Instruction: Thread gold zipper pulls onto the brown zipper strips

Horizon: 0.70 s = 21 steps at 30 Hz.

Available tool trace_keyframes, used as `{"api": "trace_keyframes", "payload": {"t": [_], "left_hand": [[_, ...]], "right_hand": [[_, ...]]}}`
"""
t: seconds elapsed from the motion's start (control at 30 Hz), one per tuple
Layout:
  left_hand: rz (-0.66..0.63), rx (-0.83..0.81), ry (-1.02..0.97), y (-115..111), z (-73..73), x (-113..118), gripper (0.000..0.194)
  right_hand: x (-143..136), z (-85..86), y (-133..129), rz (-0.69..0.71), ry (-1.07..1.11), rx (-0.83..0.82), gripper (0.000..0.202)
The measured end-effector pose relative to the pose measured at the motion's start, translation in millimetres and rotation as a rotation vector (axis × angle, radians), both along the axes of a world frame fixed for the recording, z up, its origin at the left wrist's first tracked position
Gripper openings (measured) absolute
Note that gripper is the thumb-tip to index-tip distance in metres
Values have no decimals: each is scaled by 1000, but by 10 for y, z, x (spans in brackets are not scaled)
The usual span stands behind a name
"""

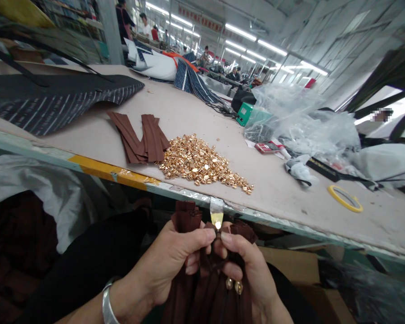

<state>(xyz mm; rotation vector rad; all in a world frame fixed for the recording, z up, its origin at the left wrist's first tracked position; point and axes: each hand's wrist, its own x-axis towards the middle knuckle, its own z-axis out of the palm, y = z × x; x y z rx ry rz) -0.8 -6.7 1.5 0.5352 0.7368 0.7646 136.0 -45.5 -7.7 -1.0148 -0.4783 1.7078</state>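
Both hands meet in the lower middle, just below the table's front edge. My left hand (175, 252) has its fingers closed on a brown zipper strip (187, 218). Close beside it, my right hand (251, 261) pinches more brown strips (245, 231), thumb near the left thumb. Between the thumbs a small shiny piece sits at a taped metal tab (217, 213) on the table edge. Two gold pulls (234, 285) hang under the right fingers. On the table are a heap of gold pulls (199, 162) and some brown strips (140, 137).
Striped dark fabric (60, 105) lies at the left of the table (280, 204). Toward the right are a green box (245, 114), clear plastic bags (297, 117) and a yellow tape roll (344, 198). Cardboard (290, 265) is below the table. People stand or sit far behind.
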Motion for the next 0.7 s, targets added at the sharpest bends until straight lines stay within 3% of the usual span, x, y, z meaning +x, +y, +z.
{"api": "trace_keyframes", "payload": {"t": [0.7], "left_hand": [[36, 64, 37, 18, -24, 14, 19]], "right_hand": [[-2, 2, 72, 54, 10, 15, 25]]}}
